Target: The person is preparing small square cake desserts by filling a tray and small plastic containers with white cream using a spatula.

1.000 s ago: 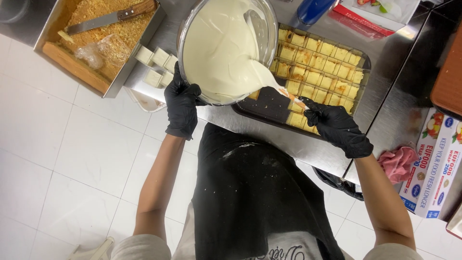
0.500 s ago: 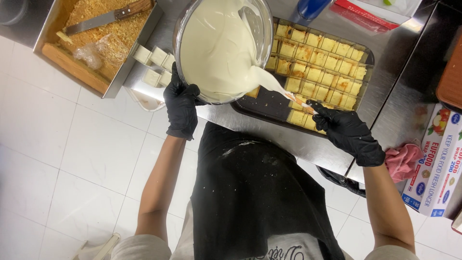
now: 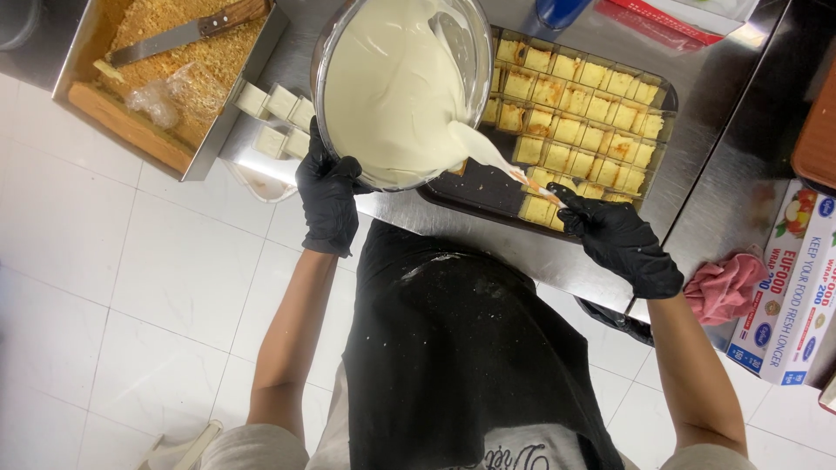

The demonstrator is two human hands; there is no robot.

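My left hand [image 3: 329, 196], in a black glove, grips the near rim of a big metal bowl [image 3: 475, 35] full of white cream [image 3: 383, 87]. The bowl is tilted over a dark baking tray [image 3: 475, 198]. Rows of yellow cake cubes [image 3: 579, 104] fill most of that tray. My right hand [image 3: 620, 242], also gloved in black, holds a spatula [image 3: 501, 164] coated in cream, its blade resting at the bowl's lower rim. The tray's near left corner shows dark and bare.
A steel pan [image 3: 248, 83] of brown crumbs with a knife [image 3: 183, 33] stands at the left. Pale cubes [image 3: 279, 117] lie beside it. A pink cloth [image 3: 730, 287] and boxes of food wrap [image 3: 797, 287] sit at the right. White floor tiles [image 3: 113, 278] lie below.
The bowl has tipped a little further over the tray. My right hand has slid slightly right, and the spatula blade now lies along the bowl's lower rim.
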